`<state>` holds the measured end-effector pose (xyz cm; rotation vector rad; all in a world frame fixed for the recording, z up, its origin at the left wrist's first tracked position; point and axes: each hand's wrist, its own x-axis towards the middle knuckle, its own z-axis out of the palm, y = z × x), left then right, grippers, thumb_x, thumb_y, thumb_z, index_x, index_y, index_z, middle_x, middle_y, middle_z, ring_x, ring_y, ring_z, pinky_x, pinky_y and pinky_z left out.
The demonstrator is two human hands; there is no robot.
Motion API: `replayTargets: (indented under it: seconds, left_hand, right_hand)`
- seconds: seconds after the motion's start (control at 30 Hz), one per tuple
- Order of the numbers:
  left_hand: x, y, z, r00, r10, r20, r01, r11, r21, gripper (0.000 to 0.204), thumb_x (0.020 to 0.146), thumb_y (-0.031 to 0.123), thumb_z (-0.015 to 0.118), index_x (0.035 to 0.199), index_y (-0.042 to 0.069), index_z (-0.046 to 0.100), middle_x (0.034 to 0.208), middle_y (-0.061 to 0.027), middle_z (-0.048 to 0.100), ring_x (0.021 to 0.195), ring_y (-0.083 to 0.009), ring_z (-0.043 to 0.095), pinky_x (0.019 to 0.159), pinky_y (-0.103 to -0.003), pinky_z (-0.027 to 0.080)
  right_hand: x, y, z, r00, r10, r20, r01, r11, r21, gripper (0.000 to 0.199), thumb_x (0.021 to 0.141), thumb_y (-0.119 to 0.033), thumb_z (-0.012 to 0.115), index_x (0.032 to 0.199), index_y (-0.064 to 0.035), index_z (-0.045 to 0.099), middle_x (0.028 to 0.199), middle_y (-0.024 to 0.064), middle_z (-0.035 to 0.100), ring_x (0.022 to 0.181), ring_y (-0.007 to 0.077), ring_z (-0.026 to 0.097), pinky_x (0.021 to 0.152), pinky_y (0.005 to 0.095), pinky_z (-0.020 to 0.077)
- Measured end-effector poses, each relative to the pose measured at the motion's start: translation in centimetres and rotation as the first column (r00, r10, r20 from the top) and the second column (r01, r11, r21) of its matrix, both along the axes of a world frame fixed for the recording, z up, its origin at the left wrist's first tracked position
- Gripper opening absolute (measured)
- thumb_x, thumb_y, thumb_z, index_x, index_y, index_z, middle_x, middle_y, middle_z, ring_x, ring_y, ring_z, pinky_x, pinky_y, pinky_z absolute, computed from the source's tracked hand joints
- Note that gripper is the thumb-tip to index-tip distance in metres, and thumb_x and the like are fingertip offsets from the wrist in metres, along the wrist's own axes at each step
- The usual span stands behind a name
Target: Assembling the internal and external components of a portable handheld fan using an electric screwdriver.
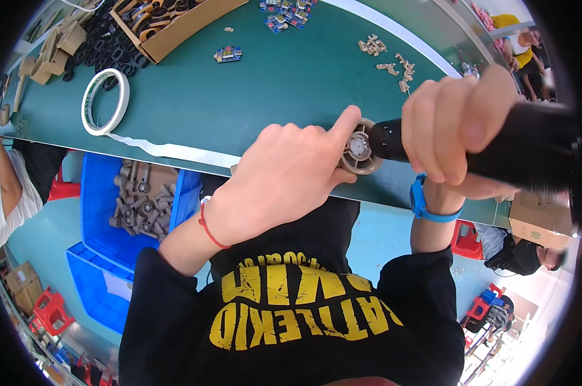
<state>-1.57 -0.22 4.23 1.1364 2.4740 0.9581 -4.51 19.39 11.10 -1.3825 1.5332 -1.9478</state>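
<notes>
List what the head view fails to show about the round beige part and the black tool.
- Beige part: its near side is hidden by the left hand.
- Black power tool: its middle is covered by the right hand, and its rear is cut off at the dark fisheye rim.
- Tool tip: hidden inside the part.

On the table [252, 83], the tape roll [105, 101] lies far left — the cardboard box [175, 26] behind it; a bin of parts [143, 199] sits below the table's near edge.
</notes>
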Motion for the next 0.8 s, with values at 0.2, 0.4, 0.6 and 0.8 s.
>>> replayTargets:
  seconds: [0.2,0.4,0.6,0.8]
  left_hand:
    - [0.0,0.1,-0.5,0.999,-0.008,-0.045,0.008,1.000,-0.011,0.061,0.082,0.027,0.071,0.129,0.006,0.038,0.076,-0.0183,0.066,0.069,-0.0412,0.063,0.056,-0.046,0.047]
    - [0.0,0.1,-0.2,0.998,-0.021,-0.058,0.019,0.999,-0.032,0.062,0.083,0.027,0.071,0.129,0.005,0.037,0.077,-0.0181,0.066,0.069,-0.0406,0.063,0.055,-0.045,0.047]
    - [0.2,0.1,-0.3,0.995,-0.031,-0.091,0.027,0.999,-0.041,0.063,0.083,0.026,0.071,0.130,0.001,0.036,0.079,-0.0192,0.067,0.069,-0.0397,0.064,0.056,-0.044,0.048]
    - [0.0,0.1,-0.2,0.997,-0.033,-0.077,0.029,0.998,-0.048,0.062,0.084,0.026,0.071,0.129,0.001,0.037,0.082,-0.0195,0.067,0.069,-0.0396,0.064,0.056,-0.043,0.048]
  right_hand:
    - [-1.5,0.7,-0.5,0.985,0.171,-0.005,-0.171,0.985,0.002,0.038,0.089,-0.045,0.064,0.099,-0.0109,0.051,0.077,0.0001,0.063,0.059,0.0114,0.062,0.056,0.0225,0.0519]
    - [-1.1,0.4,-0.3,0.996,0.076,-0.037,-0.076,0.997,0.024,0.036,0.089,-0.042,0.066,0.100,-0.0105,0.052,0.075,-0.0001,0.064,0.059,0.0114,0.062,0.054,0.0222,0.0525]
    - [-1.8,0.6,-0.7,0.972,0.226,-0.057,-0.229,0.972,-0.050,0.040,0.087,-0.046,0.067,0.096,-0.0115,0.051,0.071,-0.0019,0.063,0.057,0.0085,0.061,0.049,0.0186,0.0507]
    - [-1.8,0.5,-1.0,0.988,0.135,-0.071,-0.142,0.984,-0.111,0.040,0.087,-0.047,0.067,0.095,-0.0110,0.050,0.070,-0.0023,0.062,0.056,0.0085,0.060,0.049,0.0185,0.0503]
